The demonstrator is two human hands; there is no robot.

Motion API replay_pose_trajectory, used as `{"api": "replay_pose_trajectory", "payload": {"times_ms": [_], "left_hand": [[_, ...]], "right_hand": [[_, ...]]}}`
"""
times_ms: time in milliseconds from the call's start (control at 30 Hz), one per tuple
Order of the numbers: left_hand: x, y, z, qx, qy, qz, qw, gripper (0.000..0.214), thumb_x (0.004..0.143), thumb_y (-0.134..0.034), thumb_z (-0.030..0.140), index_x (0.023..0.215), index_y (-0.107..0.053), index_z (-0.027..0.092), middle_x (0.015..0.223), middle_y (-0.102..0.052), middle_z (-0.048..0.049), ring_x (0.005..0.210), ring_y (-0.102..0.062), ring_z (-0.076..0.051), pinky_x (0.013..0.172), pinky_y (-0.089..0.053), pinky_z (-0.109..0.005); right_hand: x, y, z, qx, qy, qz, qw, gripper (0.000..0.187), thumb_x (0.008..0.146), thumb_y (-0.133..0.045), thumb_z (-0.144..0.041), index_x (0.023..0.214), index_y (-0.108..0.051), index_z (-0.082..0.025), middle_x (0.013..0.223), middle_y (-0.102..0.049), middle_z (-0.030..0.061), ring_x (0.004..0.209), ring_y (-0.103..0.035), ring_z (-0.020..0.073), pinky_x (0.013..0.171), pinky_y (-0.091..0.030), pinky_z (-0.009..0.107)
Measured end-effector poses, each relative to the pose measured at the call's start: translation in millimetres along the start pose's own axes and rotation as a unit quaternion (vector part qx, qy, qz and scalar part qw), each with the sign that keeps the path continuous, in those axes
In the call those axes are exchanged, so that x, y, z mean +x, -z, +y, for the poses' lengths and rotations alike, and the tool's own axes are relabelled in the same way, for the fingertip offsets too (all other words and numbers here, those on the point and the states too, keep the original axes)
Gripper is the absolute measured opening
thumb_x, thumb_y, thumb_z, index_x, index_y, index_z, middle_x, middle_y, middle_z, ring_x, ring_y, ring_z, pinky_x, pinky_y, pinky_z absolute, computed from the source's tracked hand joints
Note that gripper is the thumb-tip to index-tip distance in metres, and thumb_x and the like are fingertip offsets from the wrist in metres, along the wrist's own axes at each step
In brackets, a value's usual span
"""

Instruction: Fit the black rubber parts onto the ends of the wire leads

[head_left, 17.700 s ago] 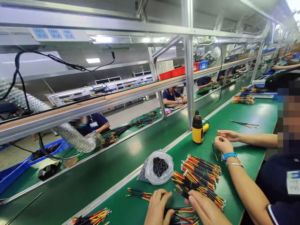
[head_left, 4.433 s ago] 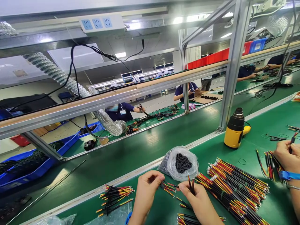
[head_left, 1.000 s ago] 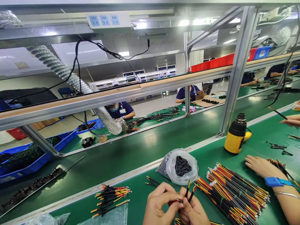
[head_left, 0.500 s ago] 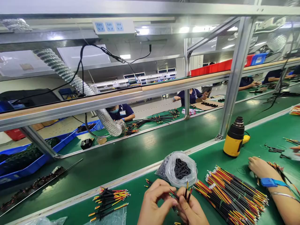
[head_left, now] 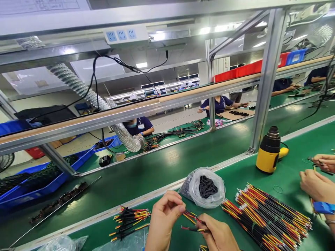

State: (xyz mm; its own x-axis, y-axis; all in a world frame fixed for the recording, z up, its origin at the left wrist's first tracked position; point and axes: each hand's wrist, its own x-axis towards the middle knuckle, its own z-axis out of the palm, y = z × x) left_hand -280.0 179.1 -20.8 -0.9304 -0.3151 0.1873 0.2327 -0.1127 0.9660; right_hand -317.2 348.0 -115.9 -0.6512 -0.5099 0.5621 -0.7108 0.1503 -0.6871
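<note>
My right hand [head_left: 218, 232] is closed on several short wires [head_left: 193, 229] with black sleeving and red, yellow and black ends. Their tips point left toward my other hand. My left hand [head_left: 167, 219] is raised beside them, thumb and fingertips pinched together; what sits between them is too small to make out. More wire ends [head_left: 188, 217] show between the hands, and I cannot tell whether they are held or lie on the bench. Just behind stands an open clear bag [head_left: 221, 184] of short black tubes [head_left: 207, 187].
A large pile of bundled wires [head_left: 272, 212] lies at right, a smaller pile [head_left: 131, 219] at left on clear plastic. A yellow and black heat gun [head_left: 268, 153] stands behind. A co-worker's hands [head_left: 318, 181] work at far right. A metal frame post [head_left: 268, 80] rises behind the bench.
My hands have drawn apart, the left one lifting slightly. The wires in my right hand now point left instead of up. The co-worker's hand moved right, and the view shifted slightly.
</note>
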Motion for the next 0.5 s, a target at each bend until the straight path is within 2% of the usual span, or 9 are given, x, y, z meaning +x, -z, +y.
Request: {"api": "replay_pose_trajectory", "payload": {"times_ms": [133,300,500], "left_hand": [[-0.3,0.0,3.5,-0.028,0.051,-0.038,0.998,0.018,0.065,-0.087,0.023,0.068,-0.070,0.017,0.083,-0.058,-0.0015,0.071,-0.054,-0.014,0.067,-0.045,-0.025],[0.6,0.4,-0.8,-0.013,0.046,-0.047,0.998,0.018,0.065,-0.087,0.023,0.067,-0.070,0.017,0.080,-0.057,-0.0013,0.074,-0.052,-0.015,0.069,-0.043,-0.025],[1.8,2.7,-1.9,0.012,0.038,-0.053,0.998,0.017,0.066,-0.087,0.022,0.066,-0.071,0.018,0.080,-0.057,-0.0004,0.073,-0.054,-0.014,0.069,-0.044,-0.025]], "right_hand": [[2.7,3.8,-7.1,-0.059,0.034,0.014,0.998,0.024,0.089,-0.040,-0.008,0.103,-0.051,-0.025,0.082,-0.068,-0.0012,0.062,-0.066,0.0126,0.058,-0.047,0.019],[5.3,4.5,-11.7,-0.085,0.047,0.037,0.995,0.024,0.089,-0.039,-0.008,0.102,-0.049,-0.025,0.078,-0.068,-0.0028,0.059,-0.067,0.0117,0.054,-0.047,0.017],[3.4,1.9,-8.6,-0.091,0.031,0.025,0.995,0.025,0.087,-0.038,-0.007,0.101,-0.050,-0.024,0.080,-0.070,-0.0020,0.064,-0.071,0.0116,0.058,-0.049,0.016]]}}
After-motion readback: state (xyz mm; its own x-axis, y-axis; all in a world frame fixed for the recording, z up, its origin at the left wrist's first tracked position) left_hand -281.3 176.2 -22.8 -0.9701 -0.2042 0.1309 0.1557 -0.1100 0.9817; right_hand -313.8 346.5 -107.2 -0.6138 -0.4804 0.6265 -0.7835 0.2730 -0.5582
